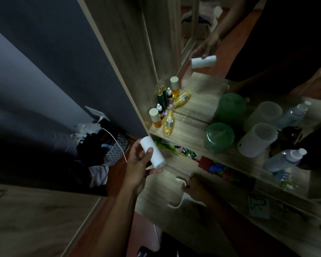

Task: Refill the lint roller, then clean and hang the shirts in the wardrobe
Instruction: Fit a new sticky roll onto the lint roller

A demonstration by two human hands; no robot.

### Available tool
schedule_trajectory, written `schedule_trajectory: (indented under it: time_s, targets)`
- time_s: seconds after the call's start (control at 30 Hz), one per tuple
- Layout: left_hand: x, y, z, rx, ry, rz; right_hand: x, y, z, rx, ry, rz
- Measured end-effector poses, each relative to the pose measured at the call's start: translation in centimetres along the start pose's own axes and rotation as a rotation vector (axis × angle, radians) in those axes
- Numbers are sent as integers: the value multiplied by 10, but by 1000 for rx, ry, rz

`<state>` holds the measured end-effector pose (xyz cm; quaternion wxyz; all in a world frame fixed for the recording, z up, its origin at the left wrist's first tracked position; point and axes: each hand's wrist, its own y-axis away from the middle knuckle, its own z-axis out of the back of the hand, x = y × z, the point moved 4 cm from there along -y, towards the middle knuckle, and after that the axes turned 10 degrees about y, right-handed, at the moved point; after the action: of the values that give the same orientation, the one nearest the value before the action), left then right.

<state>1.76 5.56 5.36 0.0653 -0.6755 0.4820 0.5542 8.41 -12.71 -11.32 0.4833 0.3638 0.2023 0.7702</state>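
My left hand [139, 169] grips a white cylindrical lint roller refill [152, 152], held tilted in front of the wooden dresser's left edge. My right hand [195, 186] rests lower on the wooden drawer front [161, 184], fingers closed around a white rope handle [180, 182]. A mirror above the shelf reflects the refill roll [203, 62] and the hand on it. No shirts or wardrobe rail show clearly in this dim view.
The dresser shelf [189, 134] carries amber and gold bottles [168, 123], a green lidded jar [219, 137], a white round device [256, 140] and a clear bottle [283, 160]. A pile of clothes and bags [102, 145] lies on the floor at left by the grey wall.
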Motion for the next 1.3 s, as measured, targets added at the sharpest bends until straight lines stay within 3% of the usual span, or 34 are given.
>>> schedule_trajectory:
  time_s: [0.23,0.57,0.87,1.3]
  targets:
    - [-13,2,17,-43,16,-27,46,23,73,34,-165,225]
    - [-53,37,36,-3,36,-107,133,90,167,-341,-253,537]
    - [-104,81,49,49,-105,-228,198,134,175,-428,-215,738]
    - [-137,109,97,-13,-23,-316,269,165,167,-603,-125,792]
